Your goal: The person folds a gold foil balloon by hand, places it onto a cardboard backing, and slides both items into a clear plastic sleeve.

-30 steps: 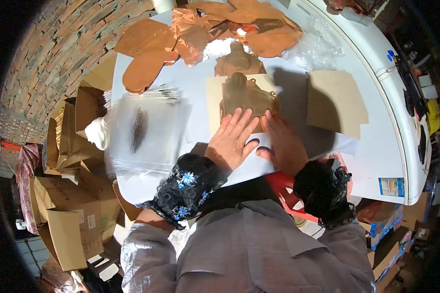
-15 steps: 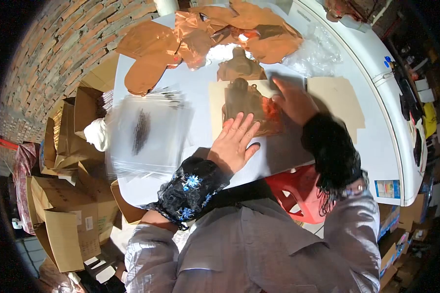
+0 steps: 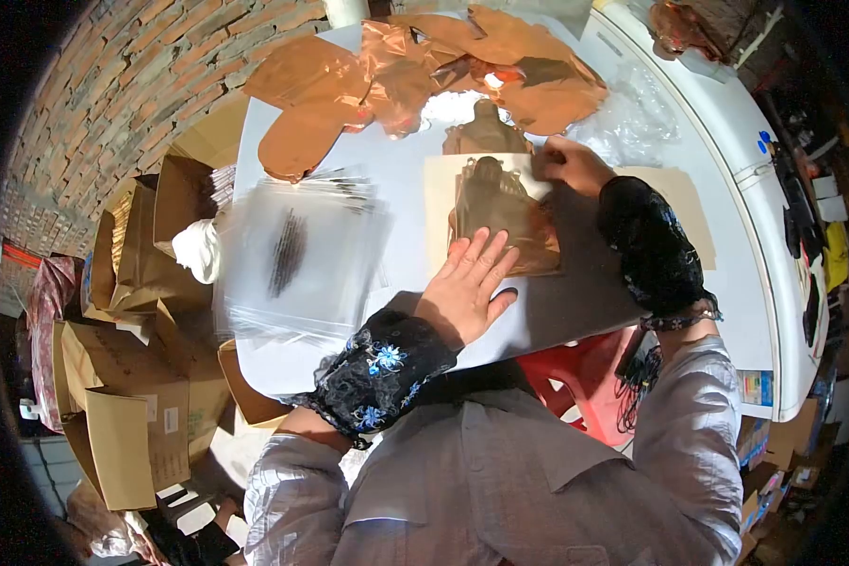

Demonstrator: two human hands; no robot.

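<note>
A flat, copper-coloured foil balloon [image 3: 505, 222], folded with a rounded knob at its top, lies on a cream card [image 3: 441, 193] in the middle of the table. My left hand [image 3: 462, 292] rests on its lower left part, palm down with fingers spread. By the upper right corner of the card, my right hand [image 3: 577, 167] has its fingers curled together; whatever is between them is hidden. Just beyond the card sits another copper foil piece [image 3: 486, 137] of similar shape. To the left is a stack of clear plastic bags [image 3: 335, 255] with a dark smudge-like print.
Several large copper foil balloons [image 3: 297, 141] spread along the far side of the white table [image 3: 401, 354]. Crumpled clear plastic [image 3: 637, 118] and a cream card [image 3: 684, 212] lie to the right. Open cardboard boxes [image 3: 151, 424] stand left, a red stool [image 3: 575, 377] under the front edge.
My right hand has drawn its fingers in from a stretched-out pose, over the card's upper right side. My left hand stays flat on the foil. The whole view has shifted slightly.
</note>
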